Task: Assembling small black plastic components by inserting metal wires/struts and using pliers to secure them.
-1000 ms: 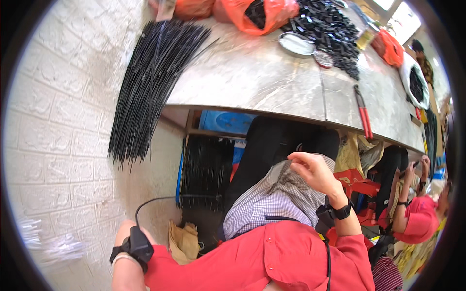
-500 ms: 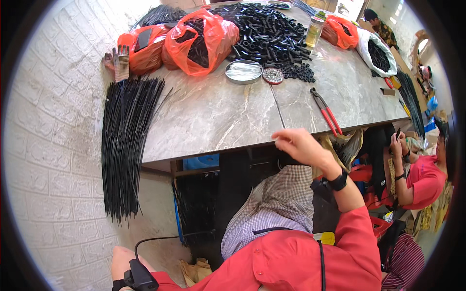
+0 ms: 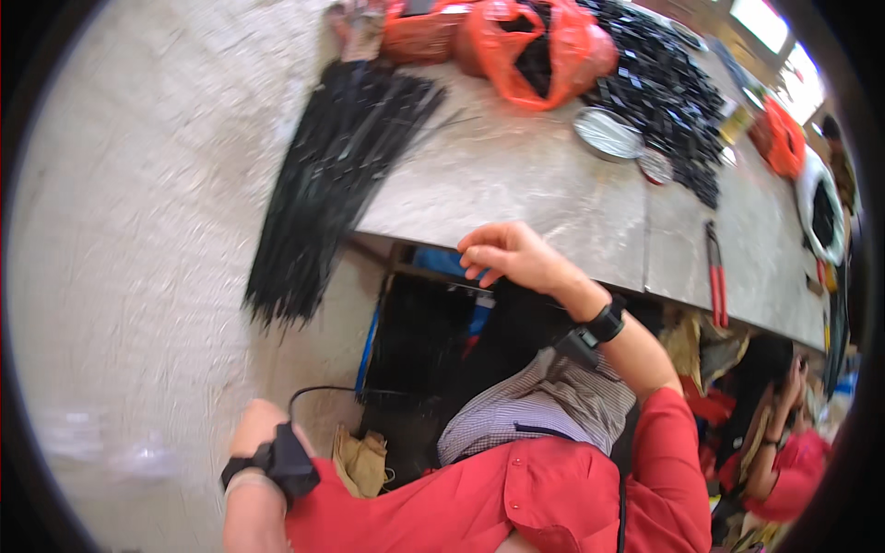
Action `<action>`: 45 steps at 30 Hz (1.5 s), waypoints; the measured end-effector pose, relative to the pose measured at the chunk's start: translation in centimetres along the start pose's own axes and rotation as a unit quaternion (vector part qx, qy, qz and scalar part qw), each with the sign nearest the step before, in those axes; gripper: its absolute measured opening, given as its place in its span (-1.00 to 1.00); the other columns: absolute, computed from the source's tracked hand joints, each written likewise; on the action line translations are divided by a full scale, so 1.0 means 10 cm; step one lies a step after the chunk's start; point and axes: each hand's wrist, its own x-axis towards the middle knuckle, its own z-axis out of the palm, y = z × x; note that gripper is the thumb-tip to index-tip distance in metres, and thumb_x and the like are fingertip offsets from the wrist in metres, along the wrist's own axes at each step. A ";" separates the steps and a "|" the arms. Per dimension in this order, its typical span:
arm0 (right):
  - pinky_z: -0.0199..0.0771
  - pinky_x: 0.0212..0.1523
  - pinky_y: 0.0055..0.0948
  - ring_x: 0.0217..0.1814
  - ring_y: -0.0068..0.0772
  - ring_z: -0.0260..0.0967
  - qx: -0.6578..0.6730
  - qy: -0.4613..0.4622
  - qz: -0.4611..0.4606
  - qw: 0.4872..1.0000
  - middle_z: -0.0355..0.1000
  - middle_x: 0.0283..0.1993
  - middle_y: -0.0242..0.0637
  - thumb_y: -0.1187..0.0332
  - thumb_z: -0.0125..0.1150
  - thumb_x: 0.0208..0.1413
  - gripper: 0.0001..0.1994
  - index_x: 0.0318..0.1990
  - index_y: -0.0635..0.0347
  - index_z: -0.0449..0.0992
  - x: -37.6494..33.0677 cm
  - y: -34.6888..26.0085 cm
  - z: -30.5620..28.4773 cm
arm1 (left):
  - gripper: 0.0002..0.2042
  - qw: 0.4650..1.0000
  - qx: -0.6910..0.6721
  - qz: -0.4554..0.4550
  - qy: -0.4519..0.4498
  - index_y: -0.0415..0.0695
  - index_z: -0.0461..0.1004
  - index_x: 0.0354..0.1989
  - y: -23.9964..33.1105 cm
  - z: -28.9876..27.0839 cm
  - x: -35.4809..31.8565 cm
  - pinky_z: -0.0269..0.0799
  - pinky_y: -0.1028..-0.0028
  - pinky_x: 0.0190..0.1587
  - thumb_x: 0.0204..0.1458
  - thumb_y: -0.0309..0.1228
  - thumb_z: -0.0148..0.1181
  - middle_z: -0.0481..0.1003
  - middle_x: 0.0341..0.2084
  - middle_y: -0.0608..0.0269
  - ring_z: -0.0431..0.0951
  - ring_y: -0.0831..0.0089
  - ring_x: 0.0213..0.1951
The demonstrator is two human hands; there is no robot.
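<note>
My right hand point(image 3: 505, 257) hovers at the front edge of the grey stone table point(image 3: 516, 189), fingers loosely curled and apart, with nothing in them. A black watch sits on that wrist. A thick bundle of long black strips point(image 3: 332, 175) lies on the table's left end and hangs over its edge, left of this hand. My left hand point(image 3: 251, 426) is low at the left, close to the pale wall, with a black device strapped at the wrist; its fingers are hidden.
Orange plastic bags point(image 3: 544, 51), a heap of small black parts point(image 3: 668, 88), a round metal lid point(image 3: 608, 134) and red-handled pliers point(image 3: 714, 272) lie on the table. Dark bundles and a blue item point(image 3: 442, 263) sit under it. Another person point(image 3: 784, 442) sits at right.
My right hand has risen from my lap to the table's front edge and shifted left. The view has swung, so the table now sits further right. My left hand stays low.
</note>
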 end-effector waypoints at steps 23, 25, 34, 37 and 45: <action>0.50 -0.29 -0.58 -0.31 -0.54 0.46 -0.095 -0.067 0.038 0.993 0.49 -0.32 -0.27 0.48 0.03 0.18 -0.79 -0.09 0.41 0.47 -0.43 0.23 0.61 | -0.77 0.532 0.413 -0.623 -0.397 -0.20 0.49 -0.41 -1.73 -0.41 -2.37 0.49 0.13 -0.32 -0.09 -0.28 0.29 0.54 -0.43 0.05 0.56 0.01 -0.35; 0.50 -0.29 -0.58 -0.30 -0.54 0.46 -0.092 -0.065 0.033 0.993 0.49 -0.32 -0.26 0.48 0.03 0.18 -0.79 -0.09 0.41 0.47 -0.47 0.21 0.59 | -0.78 0.520 0.401 -0.649 -0.385 -0.20 0.51 -0.40 -1.75 -0.35 -2.21 0.49 0.18 -0.32 -0.07 -0.28 0.27 0.55 -0.44 0.07 0.57 0.06 -0.36; 0.55 -0.21 -0.50 -0.15 -0.42 0.46 0.064 -0.093 0.046 0.993 0.47 -0.15 -0.17 0.32 0.05 0.24 -0.68 0.01 0.42 0.41 0.08 0.41 0.94 | -0.79 0.508 0.098 -0.839 -0.170 -0.30 0.42 -0.35 -1.73 -0.18 -2.21 0.36 0.60 -0.56 0.14 -0.36 0.11 0.54 -0.61 0.18 0.50 0.60 -0.61; 0.49 -0.02 -0.37 0.07 -0.32 0.39 0.140 -0.115 0.064 0.981 0.38 0.07 -0.07 0.22 0.04 0.26 -0.56 0.13 0.43 0.30 0.41 0.50 1.32 | -0.79 0.484 0.034 -0.866 -0.116 -0.29 0.43 -0.35 -1.69 -0.11 -2.17 0.37 0.61 -0.56 0.17 -0.36 0.09 0.55 -0.59 0.19 0.51 0.60 -0.58; 0.44 -0.06 -0.37 0.03 -0.37 0.36 0.298 -0.074 0.077 0.949 0.39 -0.02 -0.24 0.08 0.11 0.21 -0.53 0.06 0.32 0.34 1.01 0.48 1.96 | -0.80 0.503 -0.021 -0.859 -0.091 -0.24 0.54 -0.38 -1.64 -0.21 -2.32 0.33 0.66 -0.51 0.14 -0.36 0.12 0.53 -0.58 0.34 0.43 0.72 -0.56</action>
